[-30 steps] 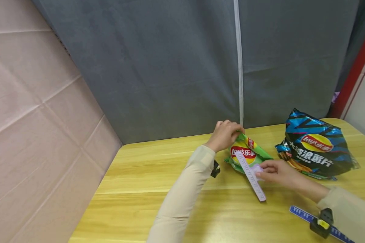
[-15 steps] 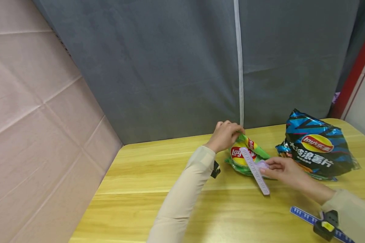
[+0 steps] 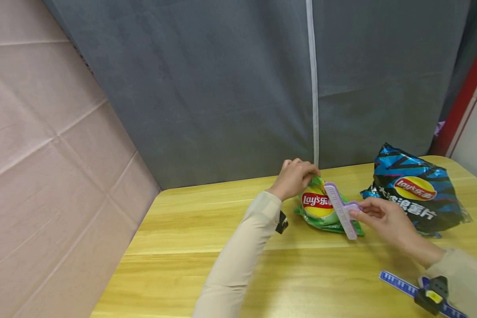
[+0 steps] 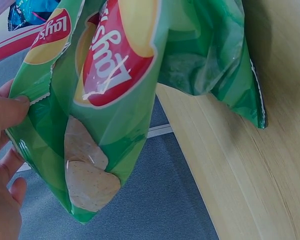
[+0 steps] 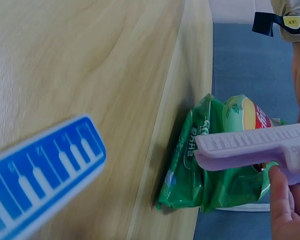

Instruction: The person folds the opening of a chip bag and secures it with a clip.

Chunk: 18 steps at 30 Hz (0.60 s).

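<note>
My left hand (image 3: 296,177) pinches the folded top edge of a green Lay's chip bag (image 3: 317,207), which stands on the table. In the left wrist view, the thumb (image 4: 10,111) lies on the green foil and the other fingers are behind it. A light purple bag clip (image 3: 341,212) with piano-key marks is in my right hand (image 3: 389,221), gripped by its handle between thumb and fingers. Its long bar slants across the bag's right side in the head view. Whether foil lies between the clip's bars, I cannot tell.
A black and blue Lay's bag (image 3: 419,194) stands at the right, behind my right hand. A blue piano-key clip (image 3: 398,282) lies on the wooden table (image 3: 175,265) below my right wrist, partly covered by the wrist camera. Grey cloth (image 3: 222,97) hangs along the back edge.
The right hand has moved right and slightly up with the purple bag clip, from the front of the green bag to its right edge. The left hand keeps its hold in place.
</note>
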### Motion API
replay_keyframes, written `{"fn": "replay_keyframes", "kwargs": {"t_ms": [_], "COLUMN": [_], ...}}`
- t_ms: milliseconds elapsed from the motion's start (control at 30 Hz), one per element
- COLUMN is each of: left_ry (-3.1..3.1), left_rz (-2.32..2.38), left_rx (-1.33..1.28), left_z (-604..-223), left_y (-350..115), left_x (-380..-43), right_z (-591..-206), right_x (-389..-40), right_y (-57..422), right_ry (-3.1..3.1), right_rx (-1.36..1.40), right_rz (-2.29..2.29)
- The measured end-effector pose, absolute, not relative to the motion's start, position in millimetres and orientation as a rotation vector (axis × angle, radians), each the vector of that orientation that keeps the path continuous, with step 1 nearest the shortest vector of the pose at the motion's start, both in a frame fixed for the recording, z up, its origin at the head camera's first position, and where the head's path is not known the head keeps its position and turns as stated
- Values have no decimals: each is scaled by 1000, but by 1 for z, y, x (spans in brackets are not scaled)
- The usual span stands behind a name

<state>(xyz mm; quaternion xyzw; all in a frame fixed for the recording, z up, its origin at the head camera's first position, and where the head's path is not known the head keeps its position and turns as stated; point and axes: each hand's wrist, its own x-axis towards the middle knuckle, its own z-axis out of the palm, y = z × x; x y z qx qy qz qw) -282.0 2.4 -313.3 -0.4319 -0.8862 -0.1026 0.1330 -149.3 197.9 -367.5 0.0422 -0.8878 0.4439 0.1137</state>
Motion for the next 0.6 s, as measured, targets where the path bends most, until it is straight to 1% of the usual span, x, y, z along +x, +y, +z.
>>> {"fn": "replay_keyframes", "kwargs": {"t_ms": [600], "left_ry": [-2570], "left_rz": [-281], "left_rx": [-1243], "left_z": [-314], "left_y": [3], "left_x": [-282], "right_z": [-370], "right_x": [-154], "right_y": [221], "right_ry": [-2437], "right_rx": [60], "right_rz": [1161]}}
